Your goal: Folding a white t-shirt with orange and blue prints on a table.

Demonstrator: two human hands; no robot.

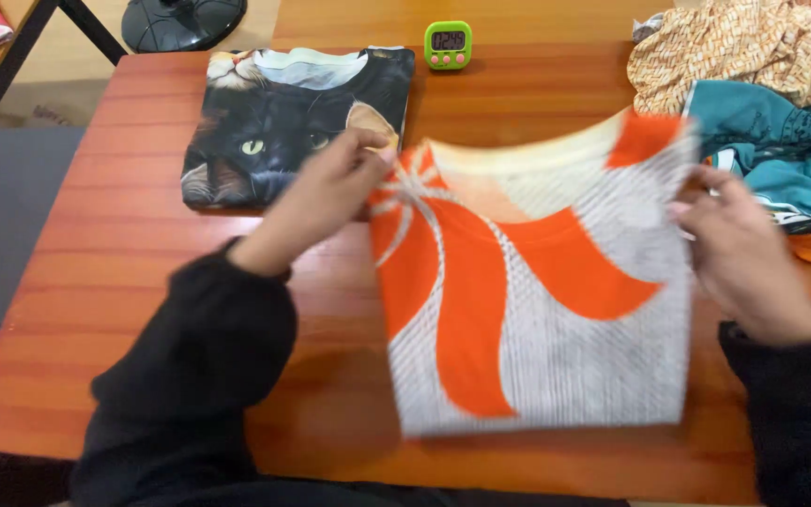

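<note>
An orange and white folded shirt [537, 300] with a swirl pattern lies in front of me on the wooden table [124, 253]. My left hand [316, 197] pinches its upper left corner near the collar. On the other side, my right hand [739, 253] grips the upper right edge. Both arms wear black sleeves. The shirt's top edge is lifted a little off the table and looks blurred.
A folded black shirt with a cat face print [283, 122] lies at the back left. A small green timer [448, 44] stands at the far edge. A heap of patterned orange cloth [753, 47] and a teal garment [781, 150] sits at the right.
</note>
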